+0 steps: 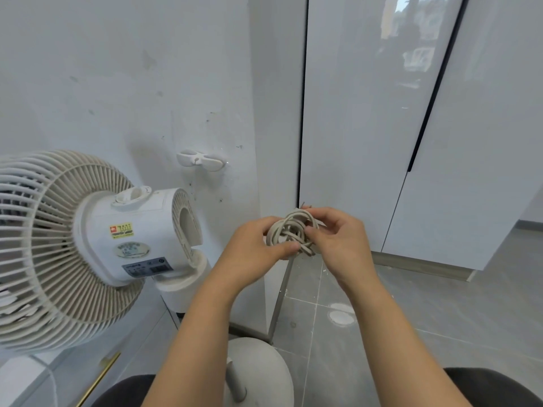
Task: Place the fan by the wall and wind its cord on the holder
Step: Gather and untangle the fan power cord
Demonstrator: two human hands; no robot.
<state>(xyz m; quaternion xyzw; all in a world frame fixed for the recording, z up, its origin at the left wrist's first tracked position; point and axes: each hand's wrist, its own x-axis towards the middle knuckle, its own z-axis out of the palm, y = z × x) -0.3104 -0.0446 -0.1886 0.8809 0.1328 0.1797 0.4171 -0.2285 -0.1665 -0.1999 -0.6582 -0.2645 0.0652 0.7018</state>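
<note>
Cord (291,230) bundle pinched between left fingers (289,247) and right fingers (312,230).

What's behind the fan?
A white wall with dirty specks. The empty holder sticks out of it, up and right of the fan. The fan's big cage hides the wall straight behind it, so I can't tell what's there.

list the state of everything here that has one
fan, upright on its stand beside the wall
cord, bunched in a loose coil, held in both hands, not on the holder
holder, fixed to the wall, nothing wound on it
left hand, grips the coil, thumb across it
right hand, pinches the coil's loops
cabinet doors, closed
</note>
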